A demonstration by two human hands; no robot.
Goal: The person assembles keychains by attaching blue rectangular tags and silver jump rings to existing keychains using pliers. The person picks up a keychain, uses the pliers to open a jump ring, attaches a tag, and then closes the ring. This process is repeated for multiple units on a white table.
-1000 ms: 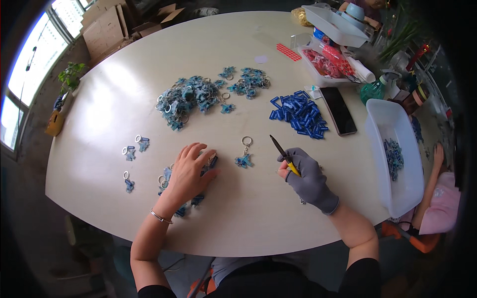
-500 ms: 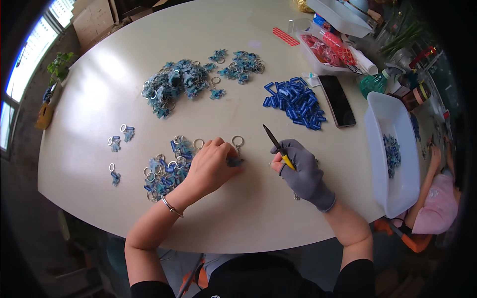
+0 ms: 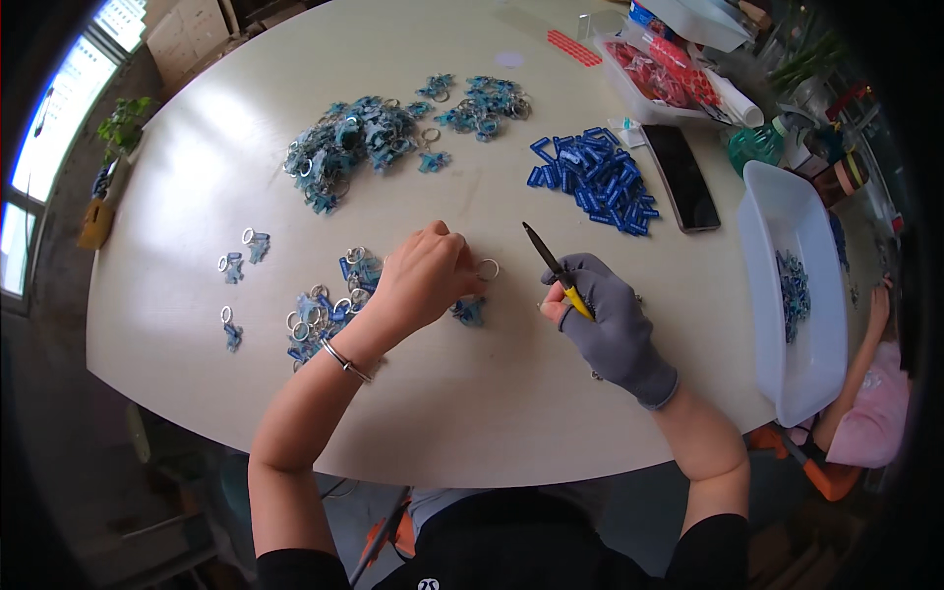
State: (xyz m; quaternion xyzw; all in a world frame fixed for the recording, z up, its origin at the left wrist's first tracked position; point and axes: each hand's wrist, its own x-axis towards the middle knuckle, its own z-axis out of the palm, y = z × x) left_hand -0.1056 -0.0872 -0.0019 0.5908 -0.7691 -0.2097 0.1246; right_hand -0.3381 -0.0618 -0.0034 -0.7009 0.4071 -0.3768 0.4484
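Observation:
My bare left hand (image 3: 425,279) is bent over the table with its fingertips pinched on a keychain. The keychain's teal charm (image 3: 469,313) shows below the fingers and its silver ring (image 3: 488,269) sticks out to the right; the part between is hidden. In a grey fingerless glove, my right hand (image 3: 605,320) grips yellow-handled pliers (image 3: 548,256), dark jaws slanting up and left. Its thumb and forefinger are close together, and anything tiny between them is too small to tell. Left of my left hand lies a heap of keychains (image 3: 320,320) with rings and blue tags.
A large pile of teal keychains (image 3: 349,147) lies farther off, beside a smaller one (image 3: 487,106). Blue tags (image 3: 600,177) are heaped near a phone (image 3: 681,177). A white bin (image 3: 762,388) stands at right, near another person's arm (image 3: 860,344). Three keychains (image 3: 232,336) lie at left.
My left hand has lifted and turned slightly, uncovering more of the teal charm; the ring beside it has shifted right. My right hand keeps the pliers, and the whole view has shifted a little.

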